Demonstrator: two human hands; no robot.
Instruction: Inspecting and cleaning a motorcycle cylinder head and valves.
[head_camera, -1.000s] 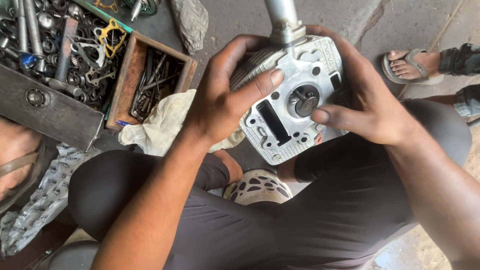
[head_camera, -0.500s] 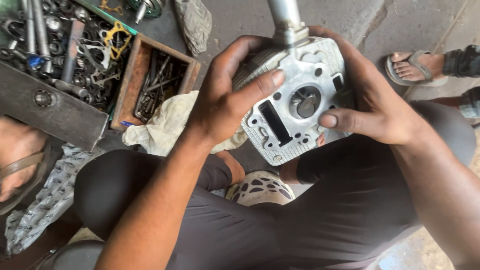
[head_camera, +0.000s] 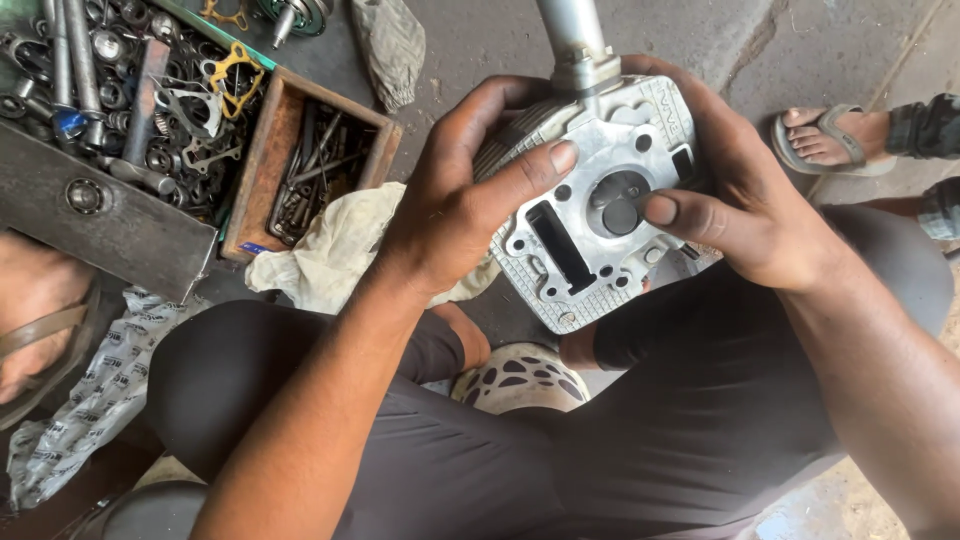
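right now both hands are wrapped around a silver metal engine cylinder head, held above the person's lap, between the knees, with its flat gasket face turned up toward the camera. the left hand is curled over the finned left side, thumb laid across the face near the long rectangular slot. the right hand is closed around the right edge, its thumb pressed beside the round central bore. a grey metal tube rises from the top end of the head, running out of view. the person sits in dark trousers, and a patterned sandal shows below the part.

on the floor to the left lies a crumpled cream rag, just beside a rusty wooden box holding loose metal rods. next to it is a larger metal tray heaped with sockets, washers and gaskets. at the upper right another person's foot in a grey sandal rests on the concrete.
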